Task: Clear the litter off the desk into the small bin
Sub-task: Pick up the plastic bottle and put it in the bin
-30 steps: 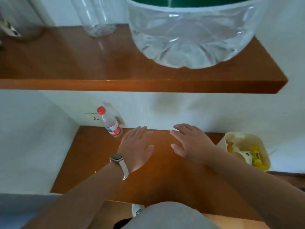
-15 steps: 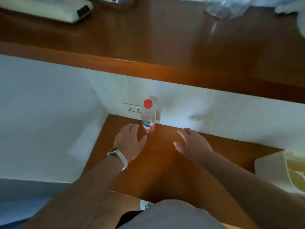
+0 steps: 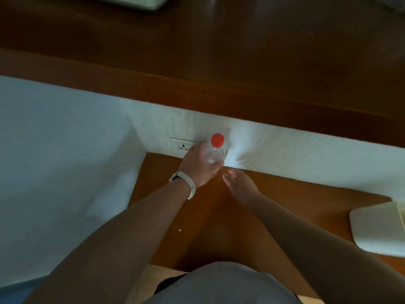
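A clear plastic bottle [image 3: 213, 152] with a red cap stands at the back of the wooden desk [image 3: 295, 207], close to the wall. My left hand [image 3: 197, 166], with a white watch on its wrist, is wrapped around the bottle's body from the left. My right hand [image 3: 240, 183] hovers just right of and below the bottle with its fingers loosely apart, holding nothing. The cream small bin [image 3: 381, 229] sits at the desk's right edge, cut off by the frame; its inside is hidden.
A dark wooden shelf [image 3: 219, 62] juts out above the desk, with a pale flat object [image 3: 140, 2] at its top edge. A wall socket [image 3: 184, 145] sits behind the bottle. White walls close the desk's left and back. A tiny crumb [image 3: 180, 230] lies on the desk.
My left hand has moved forward from flat on the desk and closed around the bottle. My right hand drew nearer the bottle. The view has swung left, pushing the bin to the frame's edge.
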A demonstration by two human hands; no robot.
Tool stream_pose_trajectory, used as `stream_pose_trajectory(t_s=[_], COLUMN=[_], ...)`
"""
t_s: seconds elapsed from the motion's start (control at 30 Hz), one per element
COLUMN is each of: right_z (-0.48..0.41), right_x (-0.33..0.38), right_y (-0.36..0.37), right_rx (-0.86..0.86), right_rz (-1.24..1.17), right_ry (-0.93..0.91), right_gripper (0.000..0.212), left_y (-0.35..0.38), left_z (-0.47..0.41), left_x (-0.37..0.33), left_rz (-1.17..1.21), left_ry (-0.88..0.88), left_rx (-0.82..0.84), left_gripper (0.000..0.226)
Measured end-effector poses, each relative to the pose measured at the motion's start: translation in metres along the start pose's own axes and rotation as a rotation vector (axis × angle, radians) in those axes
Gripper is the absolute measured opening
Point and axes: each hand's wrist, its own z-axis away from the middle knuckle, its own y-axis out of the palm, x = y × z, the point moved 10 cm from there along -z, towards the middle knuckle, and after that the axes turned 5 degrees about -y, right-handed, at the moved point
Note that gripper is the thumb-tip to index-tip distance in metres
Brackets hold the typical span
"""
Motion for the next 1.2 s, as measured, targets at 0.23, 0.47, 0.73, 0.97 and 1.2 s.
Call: stream_pose_trajectory(t_s=[0.23,0.47,0.73,0.97,1.2], right_z=[-0.005,0.009,0.037,0.066,0.11], right_x=[-0.015,-0.037,-0.08,-0.12,-0.164], right_y=[-0.015,-0.021,-0.027,-0.044,-0.088], right_rx=[-0.174,-0.161,-0.187,-0.199,-0.247], right_rz=[-0.379,-0.603,-0.907,-1.048,-1.127], right_ry=[0.128,0.223,0.311,0.324,0.285], right_gripper=[0.024,0.037,0.04,0.038,0.036], left_y=[-0.011,-0.015,0.001,0.038,0.077], left_z=[0.007,0.016,0.032,0.053,0.081], left_x=[-0.007,-0.016,-0.06,-0.108,-0.176], left_rz=[0.107,0.239,0.261,0.244,0.232], left_ry=[0.012,0.035,0.114,0.167,0.237], left_rx=[0.046,0.067,0.125,0.177,0.209], left_gripper=[0.037,0.038,0.044,0.048,0.05])
